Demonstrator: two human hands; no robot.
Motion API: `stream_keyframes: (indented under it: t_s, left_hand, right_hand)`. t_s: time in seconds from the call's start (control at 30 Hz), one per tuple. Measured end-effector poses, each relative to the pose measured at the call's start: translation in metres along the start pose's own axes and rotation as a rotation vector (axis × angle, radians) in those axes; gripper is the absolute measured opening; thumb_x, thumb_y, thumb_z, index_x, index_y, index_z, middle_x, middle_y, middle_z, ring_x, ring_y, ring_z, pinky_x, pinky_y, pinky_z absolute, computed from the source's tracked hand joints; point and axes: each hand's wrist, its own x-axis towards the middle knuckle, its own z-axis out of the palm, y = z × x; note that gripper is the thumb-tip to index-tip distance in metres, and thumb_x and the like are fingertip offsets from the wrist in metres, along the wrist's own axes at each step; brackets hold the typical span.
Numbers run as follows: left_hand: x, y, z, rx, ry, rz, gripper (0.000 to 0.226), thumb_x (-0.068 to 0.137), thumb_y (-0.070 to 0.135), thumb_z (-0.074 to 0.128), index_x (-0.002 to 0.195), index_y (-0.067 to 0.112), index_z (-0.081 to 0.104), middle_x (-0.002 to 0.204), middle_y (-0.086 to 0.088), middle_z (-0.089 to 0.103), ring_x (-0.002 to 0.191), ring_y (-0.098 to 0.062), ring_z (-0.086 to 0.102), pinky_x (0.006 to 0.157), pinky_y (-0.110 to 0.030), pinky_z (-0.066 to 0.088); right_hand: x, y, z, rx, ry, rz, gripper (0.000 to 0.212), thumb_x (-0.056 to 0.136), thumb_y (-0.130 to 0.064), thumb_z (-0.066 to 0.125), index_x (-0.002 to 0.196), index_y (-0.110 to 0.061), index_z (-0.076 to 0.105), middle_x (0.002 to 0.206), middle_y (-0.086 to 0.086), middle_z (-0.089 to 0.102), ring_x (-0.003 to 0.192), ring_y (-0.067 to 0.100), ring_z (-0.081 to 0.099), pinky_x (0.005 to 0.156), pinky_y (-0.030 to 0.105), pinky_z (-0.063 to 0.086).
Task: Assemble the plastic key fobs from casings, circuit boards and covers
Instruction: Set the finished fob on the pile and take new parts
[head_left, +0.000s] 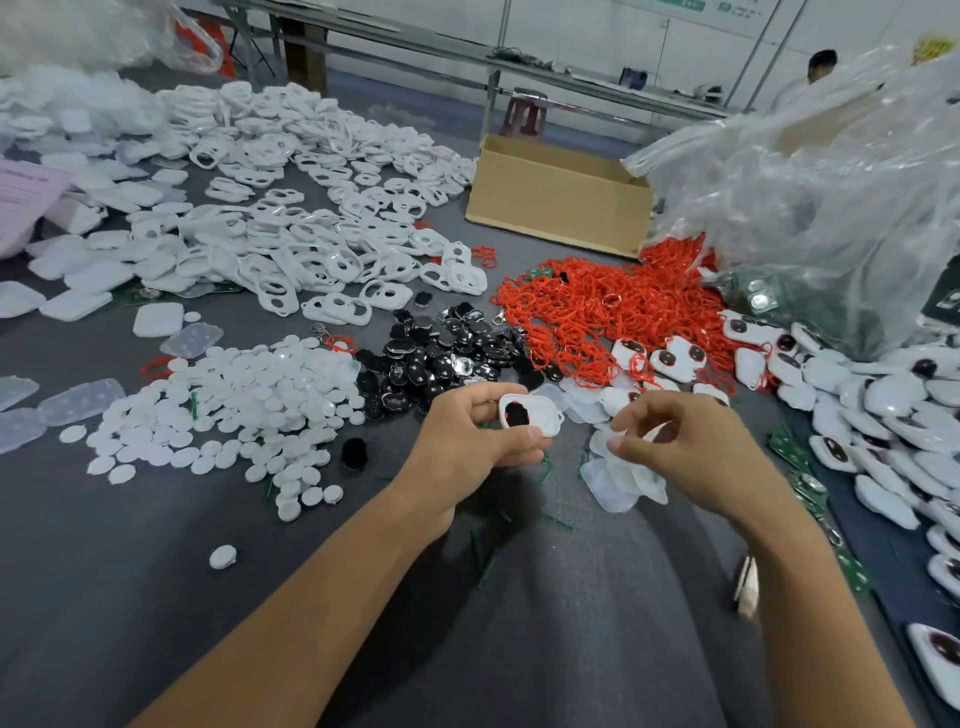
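Observation:
My left hand (470, 439) grips a white key fob casing (535, 413) with a black insert showing in its round opening. My right hand (685, 447) hovers just to the right of it, fingers curled and apart, above a small pile of translucent covers (618, 483); I cannot see anything held in it. White casings (291, 244) lie heaped at the back left. White round discs (234, 410) are piled at the left, black inserts (441, 353) sit in the middle, and red rings (597, 306) lie behind them.
Assembled white fobs (883, 415) are spread along the right. A cardboard box (561, 197) stands at the back, with large clear plastic bags (810, 197) to its right. Green circuit boards (810, 483) lie at the right edge. A person sits far back right.

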Motion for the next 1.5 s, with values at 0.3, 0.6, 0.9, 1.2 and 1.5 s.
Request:
stream_keyframes:
  t_s: [0.3, 0.6, 0.9, 1.2, 1.5]
  left_hand:
    - [0.002, -0.002, -0.001, 0.019, -0.001, -0.013, 0.043, 0.076, -0.012, 0.071, 0.116, 0.0, 0.062, 0.111, -0.019, 0.068, 0.095, -0.037, 0.069, 0.071, -0.03, 0.061]
    - [0.002, -0.002, -0.002, 0.017, -0.016, -0.016, 0.04, 0.077, -0.012, 0.07, 0.116, -0.001, 0.062, 0.11, -0.019, 0.068, 0.091, -0.035, 0.07, 0.068, -0.027, 0.06]
    - [0.003, -0.002, -0.003, 0.006, -0.019, -0.026, 0.04, 0.075, -0.012, 0.071, 0.113, -0.001, 0.064, 0.11, -0.021, 0.068, 0.092, -0.037, 0.07, 0.067, -0.027, 0.06]
    - [0.003, -0.002, -0.002, 0.009, -0.03, -0.03, 0.041, 0.075, -0.012, 0.071, 0.114, -0.001, 0.063, 0.112, -0.022, 0.067, 0.098, -0.04, 0.068, 0.071, -0.031, 0.061]
    - [0.003, -0.003, -0.002, -0.005, -0.025, -0.03, 0.038, 0.076, -0.013, 0.07, 0.111, 0.001, 0.064, 0.11, -0.021, 0.068, 0.094, -0.038, 0.069, 0.068, -0.028, 0.06]
  right_hand:
    - [-0.002, -0.005, 0.014, -0.33, -0.182, -0.115, 0.021, 0.082, -0.024, 0.071, 0.101, -0.032, 0.066, 0.103, 0.0, 0.046, 0.109, 0.021, 0.039, 0.089, 0.025, 0.027]
    - [-0.003, -0.008, 0.006, -0.043, -0.089, -0.165, 0.018, 0.078, -0.013, 0.075, 0.076, -0.025, 0.063, 0.093, -0.004, 0.05, 0.085, 0.012, 0.043, 0.071, 0.015, 0.031]
    - [-0.002, -0.011, 0.003, 0.777, 0.081, -0.054, 0.012, 0.085, 0.002, 0.064, 0.093, -0.006, 0.068, 0.065, -0.005, 0.061, 0.049, 0.004, 0.046, 0.046, 0.013, 0.037]
    - [-0.001, -0.013, 0.008, 1.041, -0.025, -0.105, 0.013, 0.075, -0.017, 0.066, 0.084, -0.011, 0.072, 0.075, 0.006, 0.069, 0.07, 0.015, 0.062, 0.069, 0.021, 0.052]
    - [0.001, -0.015, 0.014, 0.998, 0.041, -0.177, 0.017, 0.07, 0.002, 0.071, 0.081, -0.01, 0.068, 0.08, -0.007, 0.07, 0.07, 0.004, 0.062, 0.066, 0.013, 0.047]
